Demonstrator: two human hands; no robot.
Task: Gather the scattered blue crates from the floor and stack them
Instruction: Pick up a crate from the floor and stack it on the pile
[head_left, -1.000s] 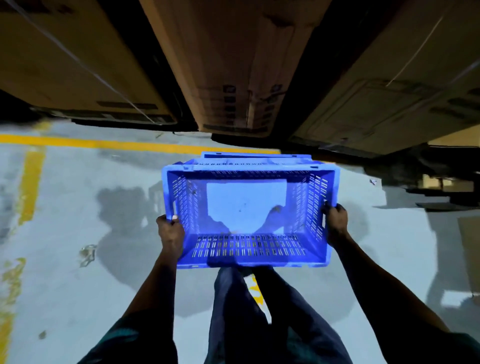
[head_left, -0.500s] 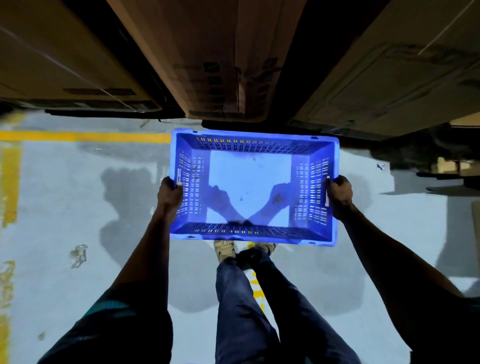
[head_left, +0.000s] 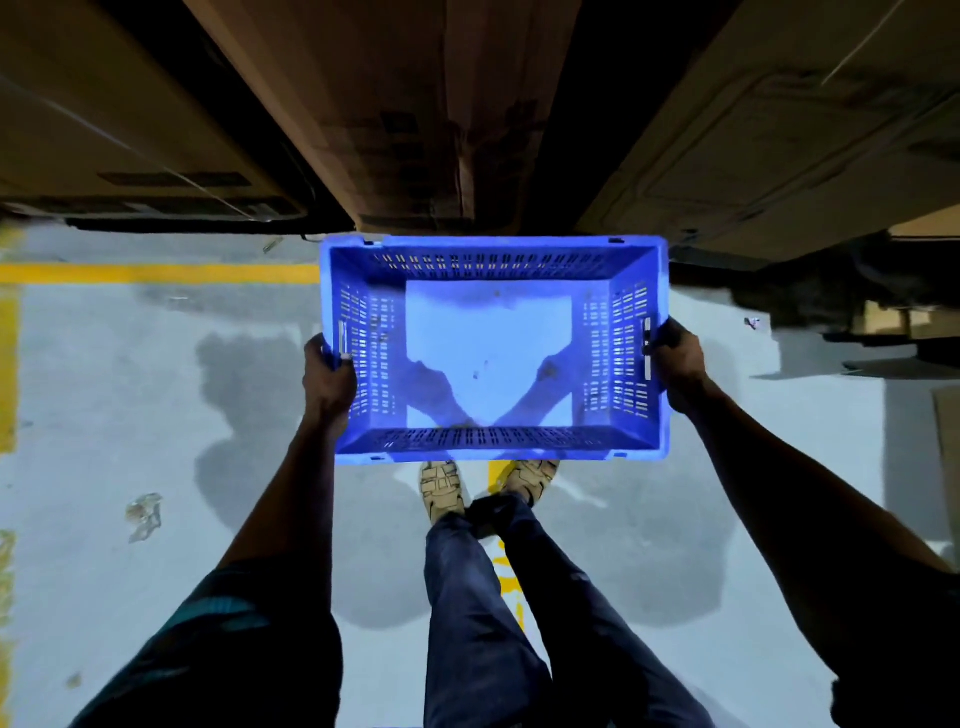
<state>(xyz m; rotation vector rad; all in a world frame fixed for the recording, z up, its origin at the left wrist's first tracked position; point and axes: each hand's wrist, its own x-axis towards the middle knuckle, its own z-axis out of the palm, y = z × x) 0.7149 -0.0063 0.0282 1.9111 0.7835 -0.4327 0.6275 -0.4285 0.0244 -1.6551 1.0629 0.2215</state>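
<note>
I see one blue crate (head_left: 493, 348) at the centre of the frame, held level above the grey floor (head_left: 156, 415), open side up. The left hand (head_left: 328, 375) grips its left short wall, fingers curled over the rim. The right hand (head_left: 678, 359) grips the right short wall likewise. Cardboard boxes (head_left: 395, 104) fill the upper frame. A yellow floor line (head_left: 156, 273) runs at middle left.
</note>
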